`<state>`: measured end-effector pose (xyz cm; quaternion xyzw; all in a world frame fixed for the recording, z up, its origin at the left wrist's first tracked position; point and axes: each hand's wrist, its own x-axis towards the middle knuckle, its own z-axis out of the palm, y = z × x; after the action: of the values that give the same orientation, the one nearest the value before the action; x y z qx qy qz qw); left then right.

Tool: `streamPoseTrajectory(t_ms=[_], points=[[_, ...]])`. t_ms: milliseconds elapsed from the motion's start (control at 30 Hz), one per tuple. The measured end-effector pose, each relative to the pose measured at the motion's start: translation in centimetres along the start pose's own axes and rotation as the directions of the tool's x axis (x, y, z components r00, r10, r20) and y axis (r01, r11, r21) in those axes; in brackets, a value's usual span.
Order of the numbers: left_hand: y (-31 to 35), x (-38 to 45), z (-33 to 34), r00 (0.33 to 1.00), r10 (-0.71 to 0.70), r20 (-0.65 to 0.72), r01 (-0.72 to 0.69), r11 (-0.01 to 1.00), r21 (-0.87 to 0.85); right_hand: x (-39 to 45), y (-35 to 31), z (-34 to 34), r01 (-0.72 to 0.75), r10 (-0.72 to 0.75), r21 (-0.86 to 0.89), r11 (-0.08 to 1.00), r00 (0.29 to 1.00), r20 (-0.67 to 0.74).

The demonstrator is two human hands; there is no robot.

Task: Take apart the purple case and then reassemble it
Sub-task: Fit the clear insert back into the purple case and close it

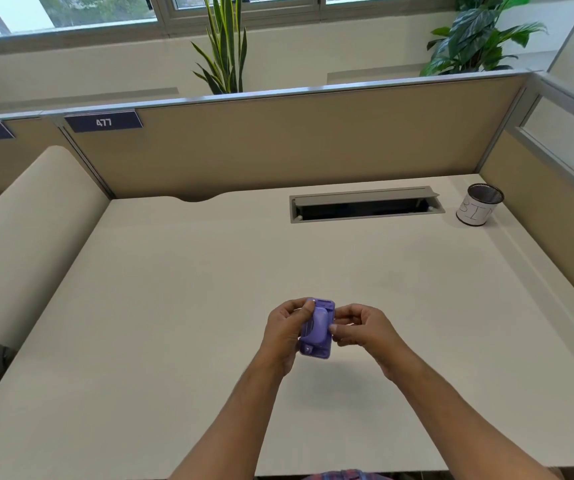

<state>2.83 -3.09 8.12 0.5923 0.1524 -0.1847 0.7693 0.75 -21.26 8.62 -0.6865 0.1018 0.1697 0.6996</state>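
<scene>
At the far left, a cream rounded divider (32,237) is seen beside the pale worktop (174,306), and a dark label marked 477 (103,122) is fixed to the tan partition (278,143) behind it. Above the partition a tall spiky plant (225,46) is visible. Over the middle of the worktop, the purple case (316,329) is held upright above the surface between both hands. The left hand (284,332) is wrapped around the case's left side, with its thumb laid across the upper front of the case and its fingers clenched on it. The right hand (361,329) is set against the case's right edge, its thumb tip touching that edge; its fingers are curled inward, and whether they press the back of the case cannot be told. Further right, a grey cable hatch (365,202) is let into the worktop, and a mesh cup (479,204) wrapped in white paper stands in the far corner.
</scene>
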Motion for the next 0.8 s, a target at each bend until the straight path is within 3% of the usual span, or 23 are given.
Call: streamPoseTrajectory(t_ms=[133,233,500,667,800], points=[[-0.1,0.1,0.3,1.000,-0.001,-0.015,0.002,1.000,0.021,0.1,0.6,0.5,-0.029,0.027,-0.084,0.996,0.999,-0.024],[0.0,0.0,0.2,0.998,0.028,0.056,-0.031,0.998,0.051,0.3,0.6,0.7,-0.017,0.012,-0.063,0.998,0.997,-0.075],[-0.2,-0.3,-1.5,0.971,-0.009,0.240,0.035,0.994,-0.102,0.5,1.0,0.9,0.035,0.044,0.334,0.942,0.973,-0.227],[-0.6,-0.3,-1.9,0.982,-0.004,0.187,0.014,0.999,-0.051,0.3,1.6,1.3,0.023,0.056,0.379,0.925,0.979,-0.197],[-0.7,-0.4,-2.5,0.987,-0.024,0.162,0.028,0.999,-0.026,0.0,1.9,1.4,-0.047,0.076,0.380,0.924,0.995,-0.061]])
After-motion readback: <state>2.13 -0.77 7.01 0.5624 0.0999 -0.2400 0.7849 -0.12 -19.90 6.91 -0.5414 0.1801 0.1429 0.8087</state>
